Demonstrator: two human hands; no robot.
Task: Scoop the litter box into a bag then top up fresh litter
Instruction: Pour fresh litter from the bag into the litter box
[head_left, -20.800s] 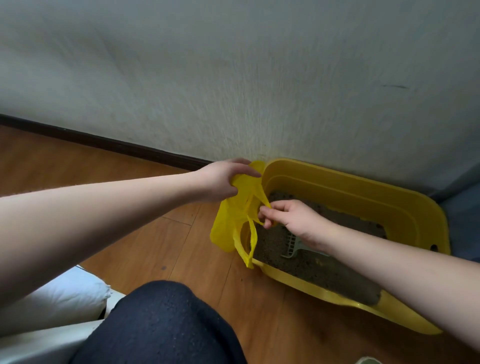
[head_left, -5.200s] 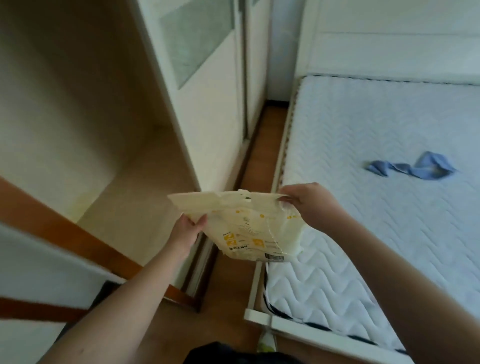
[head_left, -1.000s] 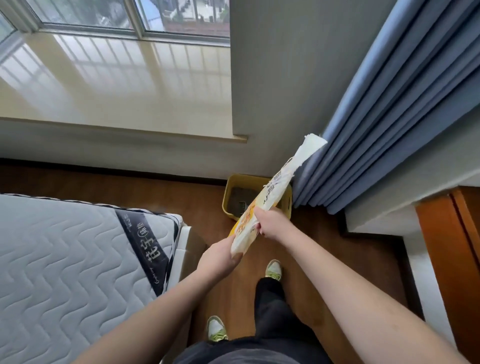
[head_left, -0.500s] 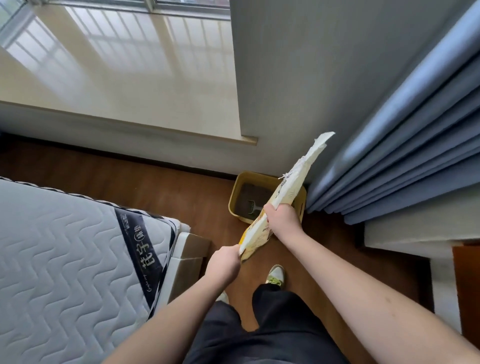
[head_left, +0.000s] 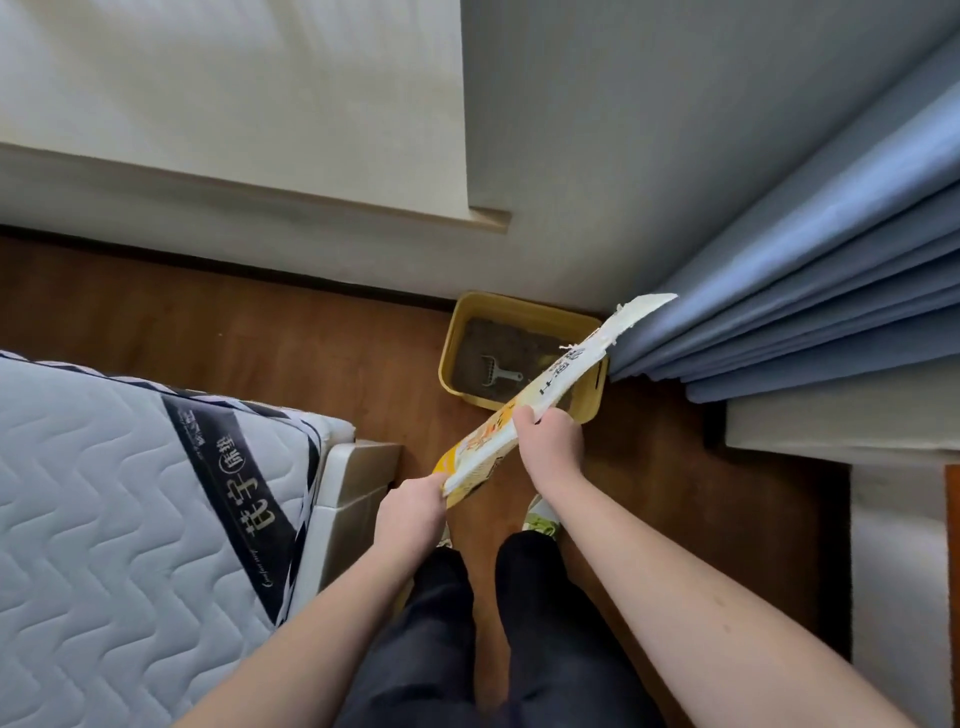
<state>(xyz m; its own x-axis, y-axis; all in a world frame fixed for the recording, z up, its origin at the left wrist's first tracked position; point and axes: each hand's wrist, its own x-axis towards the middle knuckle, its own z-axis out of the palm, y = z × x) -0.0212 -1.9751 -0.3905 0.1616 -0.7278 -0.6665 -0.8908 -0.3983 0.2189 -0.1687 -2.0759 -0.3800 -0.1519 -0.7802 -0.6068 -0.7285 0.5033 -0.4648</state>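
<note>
Head view: both hands, left hand (head_left: 410, 512) and right hand (head_left: 546, 435), clamped on the litter bag (head_left: 540, 396); scoop (head_left: 497, 372) lies in the litter box (head_left: 453, 347); topping up seemingly remains.

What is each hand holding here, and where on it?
Both hold the litter bag: the left hand grips its bottom end, the right hand grips its middle. Its torn top points toward the yellow litter box.
</note>
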